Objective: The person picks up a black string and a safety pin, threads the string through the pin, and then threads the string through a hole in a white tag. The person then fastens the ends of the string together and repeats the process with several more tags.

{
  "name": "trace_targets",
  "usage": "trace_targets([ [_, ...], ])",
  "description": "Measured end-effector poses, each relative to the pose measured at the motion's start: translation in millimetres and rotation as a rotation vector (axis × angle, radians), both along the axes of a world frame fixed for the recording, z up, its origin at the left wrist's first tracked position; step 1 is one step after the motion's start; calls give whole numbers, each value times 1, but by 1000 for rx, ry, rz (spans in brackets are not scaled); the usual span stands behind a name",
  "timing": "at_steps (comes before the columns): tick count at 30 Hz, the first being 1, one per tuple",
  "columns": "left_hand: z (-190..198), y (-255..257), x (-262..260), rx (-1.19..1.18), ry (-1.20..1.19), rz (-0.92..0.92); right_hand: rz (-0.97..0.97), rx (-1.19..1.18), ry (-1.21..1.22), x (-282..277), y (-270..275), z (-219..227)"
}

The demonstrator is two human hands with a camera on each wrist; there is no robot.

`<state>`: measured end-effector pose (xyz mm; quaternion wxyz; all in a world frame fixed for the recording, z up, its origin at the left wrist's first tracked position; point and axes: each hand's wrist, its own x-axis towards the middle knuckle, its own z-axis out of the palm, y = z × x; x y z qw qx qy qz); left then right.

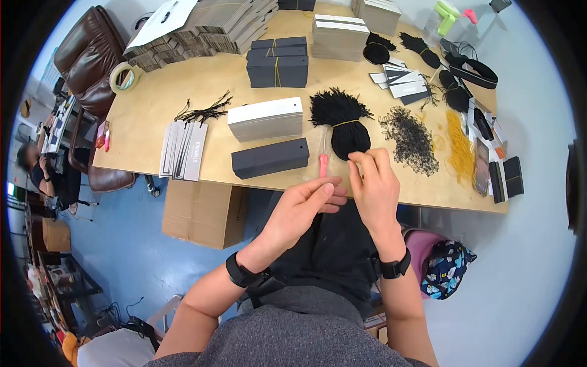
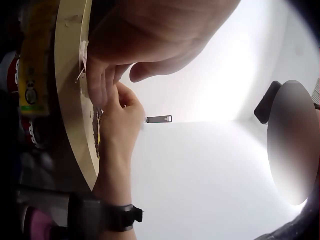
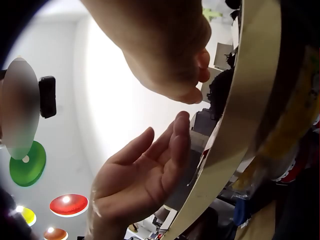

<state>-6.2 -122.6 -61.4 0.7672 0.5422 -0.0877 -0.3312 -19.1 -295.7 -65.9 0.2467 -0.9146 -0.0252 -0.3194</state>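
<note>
My left hand [image 1: 309, 205] is held palm up just off the table's front edge, its fingers extended and nothing visible on them. In the right wrist view, that same left hand [image 3: 145, 170] shows a bare palm. To its right hovers my right hand [image 1: 376, 186], fingers bent and thumb near the index finger; I cannot tell whether something small sits between them. Just beyond the right fingertips lies a bundle of black cords [image 1: 350, 139] tied with a yellow band. A pink-handled tool [image 1: 323, 165] with a thin shaft lies past the left fingertips.
Left of the cords are a dark stack of tags [image 1: 270, 159], a white-topped stack [image 1: 266, 119] and corded tags [image 1: 183, 150]. Rightward lie a pile of small black loops [image 1: 411, 142], yellow rubber bands [image 1: 458, 147] and a phone [image 1: 482, 168]. A cardboard box [image 1: 202, 214] stands below.
</note>
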Motion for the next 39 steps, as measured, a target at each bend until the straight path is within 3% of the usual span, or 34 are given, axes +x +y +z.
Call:
trace_targets([
  [5, 0, 0, -3, 2, -26, 23, 20, -98, -1, 20, -11, -15],
  [10, -3, 3, -1, 11, -4, 46, 12, -21, 12, 7, 0, -5],
  [15, -12, -3, 12, -148, 205, -49, 73, -26, -11, -24, 16, 15],
  [18, -4, -9, 16, -99, 356, -3, 184, -87, -50, -46, 23, 16],
  [23, -4, -8, 18, -116, 373, -41, 307, -130, 14, -78, 37, 19],
  [30, -6, -1, 12, -54, 302, -28, 543, 16, 162, -97, 50, 6],
  [31, -7, 0, 11, -31, 258, -32, 540, 17, 162, -94, 47, 13],
  [35, 2, 9, 4, 4, 203, -39, 233, 283, 182, -81, 21, 26],
  [39, 9, 16, -3, 28, 138, -44, 189, 497, 282, -61, 2, 37],
])
